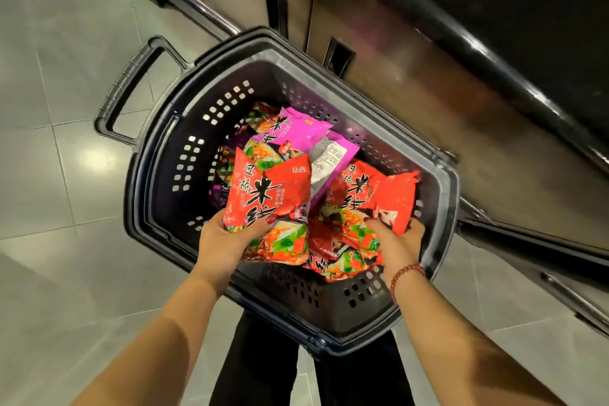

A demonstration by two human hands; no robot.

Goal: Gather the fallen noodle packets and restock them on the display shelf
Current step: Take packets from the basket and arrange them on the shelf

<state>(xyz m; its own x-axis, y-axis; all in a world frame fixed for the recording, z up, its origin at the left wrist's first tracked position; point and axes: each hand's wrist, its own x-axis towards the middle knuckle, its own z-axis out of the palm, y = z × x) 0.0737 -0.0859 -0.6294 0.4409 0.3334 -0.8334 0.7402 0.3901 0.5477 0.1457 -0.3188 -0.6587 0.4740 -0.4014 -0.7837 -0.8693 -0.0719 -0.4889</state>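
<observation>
A dark plastic shopping basket stands on the floor below me, holding several noodle packets. My left hand grips the lower edge of a red packet, thumb on its front. My right hand grips another red packet at the basket's right side. Two purple packets lie toward the far end of the basket, one showing its printed back. More red packets lie under my hands.
The basket's handle sticks out to the left over the grey tiled floor. A dark metal shelf unit with a rail runs diagonally behind and to the right of the basket. My legs in black trousers stand below.
</observation>
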